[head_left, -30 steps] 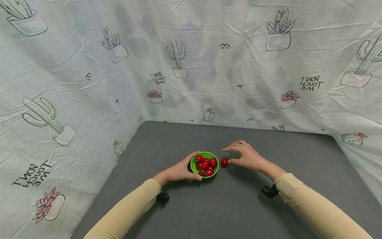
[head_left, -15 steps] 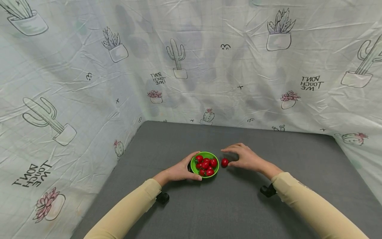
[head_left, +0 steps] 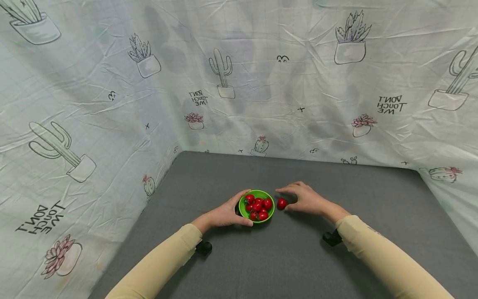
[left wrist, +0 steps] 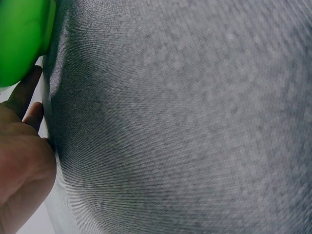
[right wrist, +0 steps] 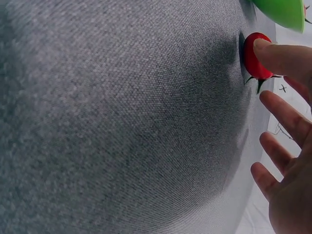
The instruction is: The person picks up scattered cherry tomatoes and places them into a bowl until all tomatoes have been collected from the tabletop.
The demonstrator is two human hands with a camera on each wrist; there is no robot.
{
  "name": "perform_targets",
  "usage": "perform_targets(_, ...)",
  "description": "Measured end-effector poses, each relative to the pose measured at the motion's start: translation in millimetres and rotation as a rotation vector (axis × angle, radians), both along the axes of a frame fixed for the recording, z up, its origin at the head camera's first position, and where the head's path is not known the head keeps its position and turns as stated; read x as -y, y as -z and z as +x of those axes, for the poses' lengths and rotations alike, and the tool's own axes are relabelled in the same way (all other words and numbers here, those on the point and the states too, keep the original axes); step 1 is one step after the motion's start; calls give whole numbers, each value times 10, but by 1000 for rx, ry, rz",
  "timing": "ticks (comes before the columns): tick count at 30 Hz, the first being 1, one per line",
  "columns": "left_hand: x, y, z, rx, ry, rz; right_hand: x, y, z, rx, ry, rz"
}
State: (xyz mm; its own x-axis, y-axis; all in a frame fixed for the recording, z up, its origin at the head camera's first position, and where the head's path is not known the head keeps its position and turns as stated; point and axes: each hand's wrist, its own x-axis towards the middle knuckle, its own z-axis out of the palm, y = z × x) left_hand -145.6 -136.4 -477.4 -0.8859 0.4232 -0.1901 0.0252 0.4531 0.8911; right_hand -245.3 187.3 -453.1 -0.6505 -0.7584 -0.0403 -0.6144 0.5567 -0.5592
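Observation:
A small green bowl [head_left: 269, 219] of red cherry tomatoes [head_left: 257, 206] stands on the dark grey table. My left hand [head_left: 225, 212] holds the bowl from its left side, thumb along the near rim and fingers round the far side. In the left wrist view only part of the green bowl [left wrist: 22, 39] shows. One loose cherry tomato [head_left: 281, 203] lies just right of the bowl. Over it my right hand [head_left: 307, 199] is spread, thumb at the near side and fingertips beyond. In the right wrist view the thumb overlaps the tomato [right wrist: 251, 61]; whether it touches, I cannot tell.
The grey table [head_left: 231, 265] reaches back to a hanging white cloth [head_left: 261, 74] printed with potted cacti. A black wrist mount [head_left: 203, 248] sits under the left forearm, another black mount [head_left: 331, 238] under the right.
My right hand has shifted slightly left and nearer, closing in around the loose tomato. The left hand and the bowl have stayed in place.

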Motion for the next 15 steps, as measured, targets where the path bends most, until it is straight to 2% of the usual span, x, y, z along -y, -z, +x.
perform_targets(7,-5,-2,1,0,-1,1,5,26,-16,25,-4,-8)
perform_targets(15,-10,-6,3,-1,-6,-6,13,60,-38,15,-25,-25)
